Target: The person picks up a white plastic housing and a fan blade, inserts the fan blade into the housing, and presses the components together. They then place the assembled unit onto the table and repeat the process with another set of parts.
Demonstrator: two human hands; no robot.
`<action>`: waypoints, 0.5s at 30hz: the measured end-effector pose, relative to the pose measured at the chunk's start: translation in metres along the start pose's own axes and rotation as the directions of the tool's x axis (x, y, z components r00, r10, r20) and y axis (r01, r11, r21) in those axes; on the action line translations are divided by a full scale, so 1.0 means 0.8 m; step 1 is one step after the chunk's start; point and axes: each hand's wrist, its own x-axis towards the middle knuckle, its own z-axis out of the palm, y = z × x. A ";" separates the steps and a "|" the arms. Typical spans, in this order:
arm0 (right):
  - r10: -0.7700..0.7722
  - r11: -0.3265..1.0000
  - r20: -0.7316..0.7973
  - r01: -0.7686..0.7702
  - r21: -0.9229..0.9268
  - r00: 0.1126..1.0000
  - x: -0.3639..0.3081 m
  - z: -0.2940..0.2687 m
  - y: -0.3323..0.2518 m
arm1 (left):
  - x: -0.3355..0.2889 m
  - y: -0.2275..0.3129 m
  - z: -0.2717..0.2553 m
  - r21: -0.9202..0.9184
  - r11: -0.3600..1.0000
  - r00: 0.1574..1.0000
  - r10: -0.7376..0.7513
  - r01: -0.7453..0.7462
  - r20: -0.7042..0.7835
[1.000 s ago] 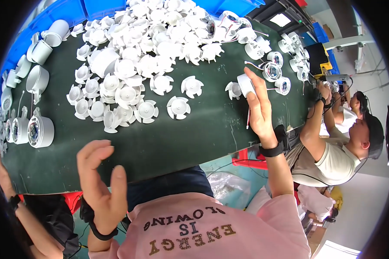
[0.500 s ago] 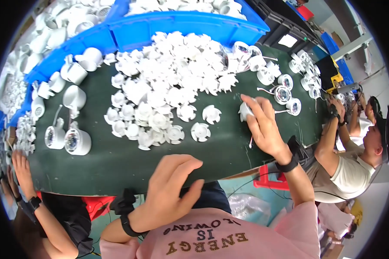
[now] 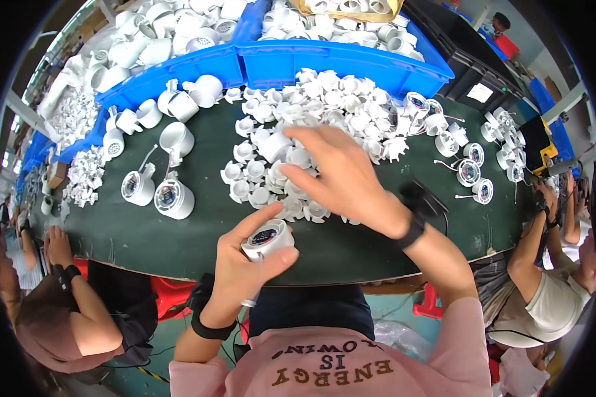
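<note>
Head view: left grip [image 3: 242, 261] holding white cup [image 3: 270, 238], likely light, stiff, best held by its wall [image 3: 284, 238]; right grip [image 3: 291, 153] wide.

White round housing [image 3: 279, 237] in left hand [image 3: 237, 270]

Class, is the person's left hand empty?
No, the left hand holds a round white motor with its thin wire hanging down.

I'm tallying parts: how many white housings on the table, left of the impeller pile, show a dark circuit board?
2: the left housing, farther from the left hand, and the right housing, nearer it. Boards facing away may be hidden.
</note>
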 end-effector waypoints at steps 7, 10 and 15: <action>0.005 0.785 0.097 0.056 -0.617 0.995 0.039 0.053 0.031 | -0.001 -0.007 -0.004 -0.050 0.998 0.993 0.043 -0.048 -0.107; -0.041 0.964 -0.061 0.024 -0.264 0.997 0.022 0.021 0.013 | -0.004 -0.008 -0.013 -0.098 0.993 0.987 0.052 -0.067 -0.152; 0.132 0.925 0.311 -0.230 0.304 0.941 -0.043 -0.027 -0.047 | 0.012 -0.001 -0.016 -0.200 0.974 0.991 0.085 -0.104 -0.100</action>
